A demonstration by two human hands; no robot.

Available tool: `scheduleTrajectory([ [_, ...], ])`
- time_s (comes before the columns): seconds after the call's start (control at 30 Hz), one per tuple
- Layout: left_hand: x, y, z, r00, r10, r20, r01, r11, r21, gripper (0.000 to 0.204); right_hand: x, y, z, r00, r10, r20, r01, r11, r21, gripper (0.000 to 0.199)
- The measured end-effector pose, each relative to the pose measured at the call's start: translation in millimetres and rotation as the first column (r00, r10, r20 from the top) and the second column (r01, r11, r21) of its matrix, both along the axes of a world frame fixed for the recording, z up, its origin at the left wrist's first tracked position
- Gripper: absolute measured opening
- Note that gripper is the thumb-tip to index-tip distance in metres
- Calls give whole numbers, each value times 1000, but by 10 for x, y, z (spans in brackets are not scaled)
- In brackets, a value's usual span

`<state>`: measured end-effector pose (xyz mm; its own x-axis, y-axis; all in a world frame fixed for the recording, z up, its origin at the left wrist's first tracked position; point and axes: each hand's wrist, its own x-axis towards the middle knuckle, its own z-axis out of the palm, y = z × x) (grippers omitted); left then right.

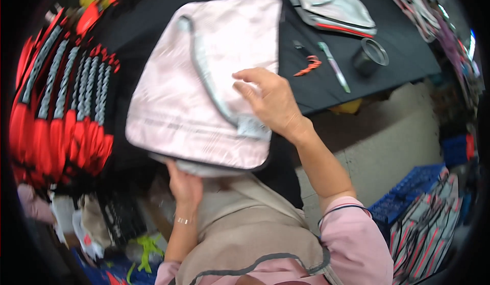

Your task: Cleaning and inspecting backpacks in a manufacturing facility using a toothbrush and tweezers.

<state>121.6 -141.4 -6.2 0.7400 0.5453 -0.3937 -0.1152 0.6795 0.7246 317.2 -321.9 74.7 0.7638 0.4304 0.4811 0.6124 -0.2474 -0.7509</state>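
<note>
A pale pink fabric bag piece (168, 80) with dark edging and a curved grey trim strip lies tilted in front of me, partly over the black-covered table. At its near edge, my left hand (185, 185) grips it from below, with the fingers hidden under the cloth. A lighter grey layer shows beneath that edge. My right hand (270, 98) hovers over or lightly touches the right part of the pink face, thumb and forefinger apart with nothing visible between them. Just below this hand, a small whitish label (252, 127) sits at the end of the trim.
Red pieces with grey braided straps (61, 126) stand in a row at left. Right of the bag piece lie an orange cord (309, 66), a pen (334, 66) and a dark metal cup (368, 57). Another grey bag (337, 6) is behind. Striped fabric pieces (426, 229) fill a blue crate.
</note>
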Motion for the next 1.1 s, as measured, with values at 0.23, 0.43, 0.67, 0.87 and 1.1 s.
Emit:
scheduleTrajectory([
  [0.23,-399,240,-106,961,-221,-169,256,939,230,50,845,-1548,-392,638,-670,380,769,573,-282,21],
  [0.43,-278,485,201,759,-400,-514,635,629,449,57,1023,-1933,-1028,673,-620,404,736,502,-455,17],
  [0.67,142,497,1448,35,-727,-685,924,-238,300,30,796,-2095,-197,652,-688,320,757,613,-224,15],
  [0.87,1473,587,1435,804,-355,-477,347,-372,861,23,787,-2752,545,442,-766,466,865,227,-447,19],
  [1.1,2705,1030,780,891,-149,-430,28,-925,378,54,1123,-2932,588,593,-649,477,647,31,-761,14],
])
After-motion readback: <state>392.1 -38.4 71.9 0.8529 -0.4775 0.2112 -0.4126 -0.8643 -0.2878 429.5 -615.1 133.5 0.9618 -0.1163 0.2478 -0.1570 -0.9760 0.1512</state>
